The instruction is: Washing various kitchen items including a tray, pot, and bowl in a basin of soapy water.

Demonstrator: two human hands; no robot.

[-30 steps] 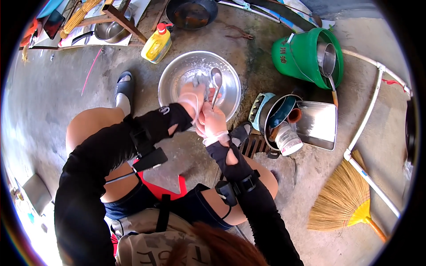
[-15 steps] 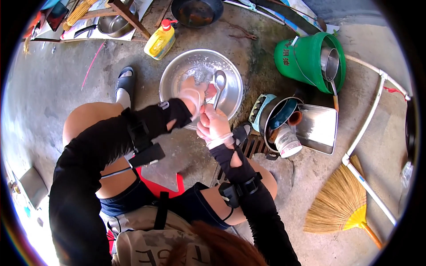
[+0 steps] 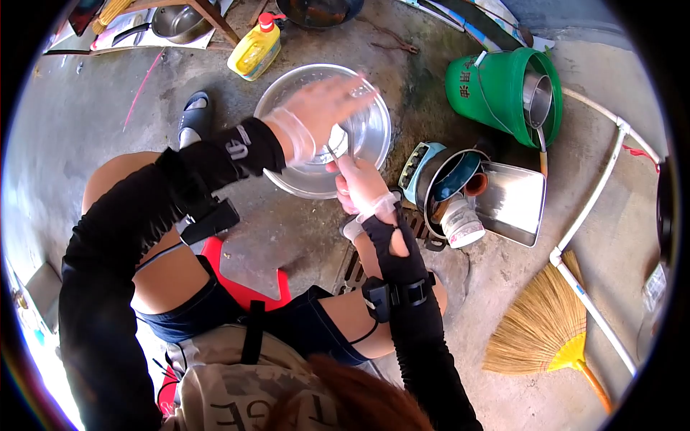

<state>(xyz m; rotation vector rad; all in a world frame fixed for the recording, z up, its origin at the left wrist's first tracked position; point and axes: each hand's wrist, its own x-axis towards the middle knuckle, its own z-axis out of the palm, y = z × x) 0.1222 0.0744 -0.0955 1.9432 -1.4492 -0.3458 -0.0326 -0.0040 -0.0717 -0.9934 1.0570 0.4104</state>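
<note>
A round metal basin (image 3: 385, 136) stands on the floor in front of me. Over it, my left hand (image 3: 316, 108) reaches out with its fingers extended, their tips smeared by motion. My right hand (image 3: 363, 185) is closed around the handle of a metal spoon (image 3: 333, 153) at the basin's near edge. Much of the spoon is hidden behind my left hand and wrist, as is the middle of the basin. Clear plastic cuffs circle both wrists.
A yellow pump bottle (image 3: 255, 52) and dark wok (image 3: 320, 11) stand beyond the basin. At right are a green bucket (image 3: 478, 93) holding a ladle (image 3: 537, 100), a pot (image 3: 429, 190) of stacked dishes, a metal tray (image 3: 514, 205) and a straw broom (image 3: 543, 323).
My left hand has lifted from inside the basin and stretched out above it, farther from me. The right hand has shifted slightly right, still on the spoon, whose bowl has become less visible.
</note>
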